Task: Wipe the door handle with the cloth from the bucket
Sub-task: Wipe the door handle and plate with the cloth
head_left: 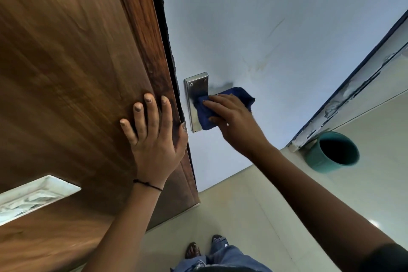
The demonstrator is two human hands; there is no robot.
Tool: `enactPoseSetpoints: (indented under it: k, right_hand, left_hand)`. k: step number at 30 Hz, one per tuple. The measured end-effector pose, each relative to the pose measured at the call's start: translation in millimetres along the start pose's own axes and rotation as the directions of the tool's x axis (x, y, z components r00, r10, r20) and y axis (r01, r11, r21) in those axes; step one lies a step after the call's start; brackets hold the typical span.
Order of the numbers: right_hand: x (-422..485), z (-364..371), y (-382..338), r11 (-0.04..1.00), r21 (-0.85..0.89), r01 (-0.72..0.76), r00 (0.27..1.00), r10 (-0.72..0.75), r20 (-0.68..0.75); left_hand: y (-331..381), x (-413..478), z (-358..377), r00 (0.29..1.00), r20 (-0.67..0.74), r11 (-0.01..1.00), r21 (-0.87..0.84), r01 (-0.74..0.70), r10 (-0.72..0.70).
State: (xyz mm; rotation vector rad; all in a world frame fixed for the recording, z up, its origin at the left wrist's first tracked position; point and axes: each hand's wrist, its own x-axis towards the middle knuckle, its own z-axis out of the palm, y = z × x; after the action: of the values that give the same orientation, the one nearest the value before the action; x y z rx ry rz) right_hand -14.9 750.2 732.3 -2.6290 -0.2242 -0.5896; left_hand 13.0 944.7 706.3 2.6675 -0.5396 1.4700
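A pale blue door (254, 28) carries a steel handle plate (194, 88) near its left edge. My right hand (234, 119) grips a dark blue cloth (206, 115) and presses it onto the handle, which the cloth hides. My left hand (152, 137) lies flat, fingers spread, on the brown wooden panel (66, 62) beside the door edge, thumb at the edge. A teal bucket (331, 152) stands on the floor to the right, by the door frame.
Beige floor tiles (254, 205) lie below. My feet and blue trouser legs (218, 254) show at the bottom. A white, peeling door frame (353, 95) runs along the right. A pale inset panel (33, 196) sits in the wood at lower left.
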Motion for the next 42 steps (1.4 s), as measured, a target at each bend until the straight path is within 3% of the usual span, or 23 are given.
enactPoseSetpoints:
  k: [4,8,11,17,24,29,32,35,38,40,42]
  right_hand:
    - [-1,12,-14,0.994,-0.026,0.108,0.993,-0.107,0.059]
    - [-5,-6,29,0.996,0.064,-0.059,0.995,0.064,-0.081]
    - [-5,-13,47,0.989,0.051,-0.137,0.984,0.142,-0.105]
    - [-4,16,8,0.999,0.016,0.044,0.997,-0.042,-0.072]
    - [-9,1,53,0.978,0.092,-0.188,0.969,0.200,-0.142]
    - [-9,34,-6,0.997,0.071,0.009,0.987,0.002,-0.161]
    - [-8,36,-5,0.995,0.072,0.063,0.990,-0.053,-0.129]
    - [-9,26,32,0.992,0.115,-0.053,0.974,0.076,-0.212]
    - [-13,17,57,0.942,0.292,-0.163,0.929,0.246,-0.275]
    - [-13,17,55,0.832,0.504,-0.232,0.889,0.392,-0.237]
    - [-12,19,45,0.627,0.706,-0.328,0.803,0.579,-0.141]
  left_hand:
    - [0,0,-1,1.000,0.003,1.000,-0.015,0.000,0.000]
    - [0,1,-3,1.000,0.016,1.000,-0.018,0.005,-0.005]
    - [1,2,-4,1.000,0.022,1.000,0.004,0.009,-0.009]
    - [2,2,-3,1.000,0.022,1.000,0.011,0.015,-0.016]
    - [3,3,-1,0.999,0.010,0.999,0.029,0.036,-0.036]
    - [7,3,-1,0.999,0.020,0.998,0.033,0.045,-0.045]
    - [6,3,-1,0.999,0.022,0.998,0.043,0.048,-0.049]
    - [6,3,-1,0.998,0.019,0.997,0.049,0.058,-0.059]
    - [7,4,-3,0.997,0.027,0.996,0.067,0.066,-0.068]
    - [8,5,-3,0.997,0.028,0.995,0.078,0.066,-0.069]
    - [7,5,-3,0.997,0.023,0.994,0.081,0.070,-0.072]
